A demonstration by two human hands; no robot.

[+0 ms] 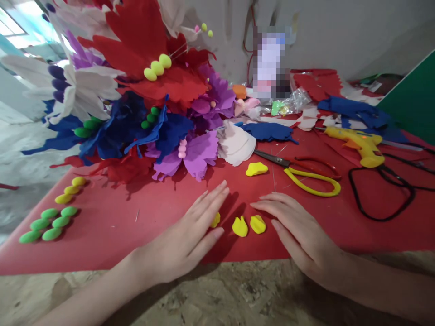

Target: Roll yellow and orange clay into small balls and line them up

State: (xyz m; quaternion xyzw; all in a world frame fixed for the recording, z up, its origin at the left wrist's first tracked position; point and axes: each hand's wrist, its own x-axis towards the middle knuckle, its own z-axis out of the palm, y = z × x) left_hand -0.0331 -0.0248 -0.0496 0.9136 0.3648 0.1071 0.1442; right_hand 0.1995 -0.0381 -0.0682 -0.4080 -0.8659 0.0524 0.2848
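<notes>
Two small yellow clay-like pieces, one (240,226) beside the other (258,224), lie on the red table covering (152,244) between my hands. My left hand (190,231) has its fingers stretched out and is partly over a third yellow piece (215,220). To the right of the pieces, my right hand (299,226) is held with its fingers extended and nothing in it. Beyond my hands lies a flatter yellow piece (257,169), near scissors (312,181) with red and yellow handles.
Large butterfly shapes (149,54) in red, blue, white and purple fill the back left. Green ovals (52,233) and yellow ovals (71,190) lie at the left. A yellow glue gun (363,142) with a black cord is at the right, near blue scraps (356,111).
</notes>
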